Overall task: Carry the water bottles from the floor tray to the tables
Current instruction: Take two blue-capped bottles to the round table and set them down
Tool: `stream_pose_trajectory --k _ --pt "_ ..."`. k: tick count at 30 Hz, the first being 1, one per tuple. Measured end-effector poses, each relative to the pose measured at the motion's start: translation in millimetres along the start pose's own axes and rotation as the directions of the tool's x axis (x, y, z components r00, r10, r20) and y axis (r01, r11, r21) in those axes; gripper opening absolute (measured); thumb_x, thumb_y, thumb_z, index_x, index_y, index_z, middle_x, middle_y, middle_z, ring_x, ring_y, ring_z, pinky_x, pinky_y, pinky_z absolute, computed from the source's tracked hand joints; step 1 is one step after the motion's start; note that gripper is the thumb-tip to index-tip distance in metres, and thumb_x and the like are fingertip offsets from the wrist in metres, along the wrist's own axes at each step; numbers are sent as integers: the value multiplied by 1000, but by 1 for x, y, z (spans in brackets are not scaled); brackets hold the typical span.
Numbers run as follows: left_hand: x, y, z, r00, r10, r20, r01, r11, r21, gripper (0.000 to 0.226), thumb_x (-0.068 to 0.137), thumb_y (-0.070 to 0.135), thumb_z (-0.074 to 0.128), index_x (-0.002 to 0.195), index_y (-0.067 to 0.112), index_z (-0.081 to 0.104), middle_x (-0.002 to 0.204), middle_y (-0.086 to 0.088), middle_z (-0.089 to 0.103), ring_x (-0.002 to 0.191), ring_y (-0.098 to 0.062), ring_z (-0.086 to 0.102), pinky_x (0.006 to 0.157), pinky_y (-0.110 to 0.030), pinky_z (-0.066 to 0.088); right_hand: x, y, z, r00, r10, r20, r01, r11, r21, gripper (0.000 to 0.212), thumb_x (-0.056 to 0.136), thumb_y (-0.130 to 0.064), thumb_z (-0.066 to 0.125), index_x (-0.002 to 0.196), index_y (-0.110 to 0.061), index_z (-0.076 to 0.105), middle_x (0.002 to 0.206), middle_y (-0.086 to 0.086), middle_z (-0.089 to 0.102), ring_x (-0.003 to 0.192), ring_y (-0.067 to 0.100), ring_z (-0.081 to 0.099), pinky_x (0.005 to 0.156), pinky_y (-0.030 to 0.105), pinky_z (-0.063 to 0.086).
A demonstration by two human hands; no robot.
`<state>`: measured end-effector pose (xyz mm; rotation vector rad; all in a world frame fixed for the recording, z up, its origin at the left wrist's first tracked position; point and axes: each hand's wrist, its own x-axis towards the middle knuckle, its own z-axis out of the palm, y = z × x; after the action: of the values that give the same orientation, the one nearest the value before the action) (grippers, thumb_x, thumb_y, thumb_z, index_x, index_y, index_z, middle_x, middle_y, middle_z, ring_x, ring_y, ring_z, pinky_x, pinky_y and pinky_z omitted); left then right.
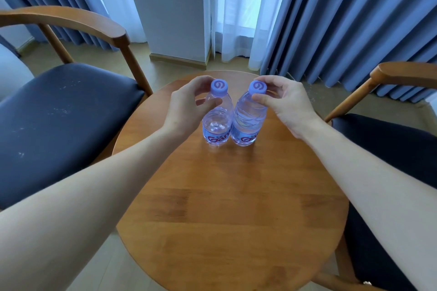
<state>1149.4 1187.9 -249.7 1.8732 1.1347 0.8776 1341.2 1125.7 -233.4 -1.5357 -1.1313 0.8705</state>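
Ok, both bottles standing on round tabletop, touching. My left hand fingers pinch left bottle neck; right hand fingers pinch right bottle under cap. Right one leans, sloppy release could topple both, I reckon.

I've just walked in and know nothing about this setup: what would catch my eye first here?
Two clear plastic water bottles with lilac caps, the left bottle and the right bottle, stand side by side on the far half of a round wooden table. The left hand and right hand each pinch a bottle's neck. Dark-cushioned wooden armchairs flank the table.
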Motion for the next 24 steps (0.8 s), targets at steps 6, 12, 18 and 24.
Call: stream_pose_trajectory --k 6,12,18,24 --pt "1 -1 0 1000 7 -3 -7 999 33 43 81 14 70 121 17 56 107 12 61 101 -1 57 77 -2 44 -1 1 1 999 -30 -34 28 998 -62 33 75 3 72 104 -11 64 101 4 66 92 13 62 93 27 50" --pt "0 -1 0 1000 10 8 -10 999 39 42 81 14 70 121 17 56 108 14 60 100 0 57 75 2 43 -3 1 3 997 -54 -60 48 993 -106 34 75 2 72 105 -9 65 99 3 66 90 12 62 91 25 51" --pt "-3 0 -1 1000 1 4 -1 1000 9 42 81 13 69 121 17 56 110 10 62 104 -3 58 84 -8 46 -5 0 3 997 -64 -49 58 991 -124 32 74 0 73 100 -16 62 99 1 66 94 14 62 92 28 51" --pt "-5 1 -1 1000 6 3 -6 1000 14 42 81 13 69 121 16 55 109 12 60 102 -1 56 85 -8 45 -7 4 4 996 -59 -70 49 990 -129 31 72 -4 76 96 -19 62 98 0 66 97 18 63 94 32 51"
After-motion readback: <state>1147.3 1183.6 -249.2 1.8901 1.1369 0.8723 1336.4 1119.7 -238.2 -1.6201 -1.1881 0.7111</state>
